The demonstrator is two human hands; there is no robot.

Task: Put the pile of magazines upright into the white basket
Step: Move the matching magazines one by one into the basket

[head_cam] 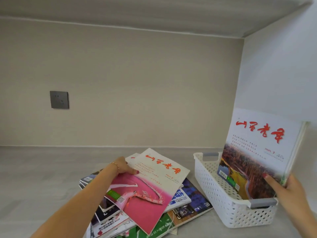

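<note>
A loose pile of magazines point(181, 201) lies on the grey counter, left of the white perforated basket point(221, 200). My left hand point(124, 166) grips the left edge of the top magazine point(154, 182), which has a white and pink cover with red script and is lifted a little off the pile. My right hand point(289, 186) holds several magazines point(255, 155) upright inside the basket at its right side; the front one has a white cover, red script and a landscape photo. Their lower edges are hidden by the basket wall.
The grey counter point(42, 177) runs back to a beige wall with a dark socket plate point(59, 99). A white side wall point(274, 74) stands close behind the basket on the right, and a shelf underside point(154, 9) hangs overhead.
</note>
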